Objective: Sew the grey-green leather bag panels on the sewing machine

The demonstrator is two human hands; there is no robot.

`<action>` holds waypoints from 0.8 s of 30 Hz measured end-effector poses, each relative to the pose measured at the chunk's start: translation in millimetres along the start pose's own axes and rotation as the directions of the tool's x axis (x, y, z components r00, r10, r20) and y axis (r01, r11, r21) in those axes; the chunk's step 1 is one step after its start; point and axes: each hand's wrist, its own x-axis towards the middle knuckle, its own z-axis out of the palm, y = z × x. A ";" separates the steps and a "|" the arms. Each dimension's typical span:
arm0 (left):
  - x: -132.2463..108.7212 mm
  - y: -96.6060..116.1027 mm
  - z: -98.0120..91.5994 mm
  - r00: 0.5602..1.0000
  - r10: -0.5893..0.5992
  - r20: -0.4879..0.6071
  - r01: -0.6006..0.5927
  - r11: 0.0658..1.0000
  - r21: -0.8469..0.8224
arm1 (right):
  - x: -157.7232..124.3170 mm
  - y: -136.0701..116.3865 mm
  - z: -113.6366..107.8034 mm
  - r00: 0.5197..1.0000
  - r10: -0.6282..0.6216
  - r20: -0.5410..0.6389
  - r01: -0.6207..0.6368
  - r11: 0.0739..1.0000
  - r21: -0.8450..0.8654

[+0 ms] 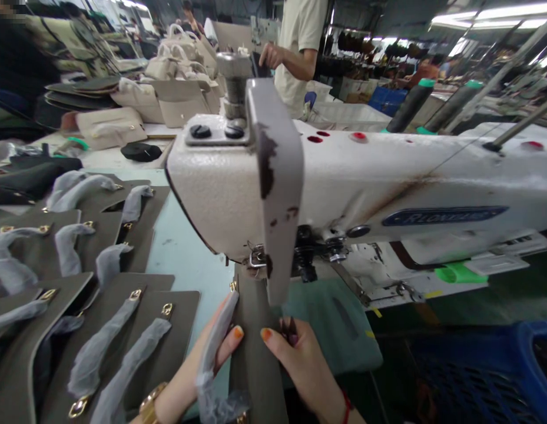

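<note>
Head view: two bare hands are at one sewing machine, on a single grey-brown panel that runs lengthwise between them, its far end reaching the machine's needle area. One plastic-wrapped strap with a gold fitting at its upper end lies along the panel's left side, crossing over the left hand. The left thumb rests on the panel's left edge and the index finger stretches forward behind the strap, parted from the thumb; whether the fingers pinch the panel from below I cannot tell. The right hand has its thumb at the panel's right edge, while its other fingers curl around one small dark tool, its kind unclear. To the left on the worktop lie several more panels with wrapped straps; they overlap too much to count, though two straps sit nearest the left forearm. Behind the machine are two dark thread cones, and one person stands at the back; one blue crate is at lower right.
</note>
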 end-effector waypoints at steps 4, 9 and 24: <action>3.3 24.0 24.3 0.973 -0.224 0.046 0.228 0.936 -0.269 | -4.4 4.3 9.1 0.990 -0.062 -0.127 0.040 0.985 -0.169; -1.2 27.8 22.7 0.975 -0.211 0.063 0.216 0.972 -0.092 | -6.8 0.6 10.4 0.974 -0.149 -0.171 0.086 0.940 -0.331; -13.8 -22.9 -9.0 0.968 0.185 0.171 -0.228 0.933 0.277 | -0.8 3.8 10.4 0.970 -0.147 -0.191 0.077 0.940 -0.333</action>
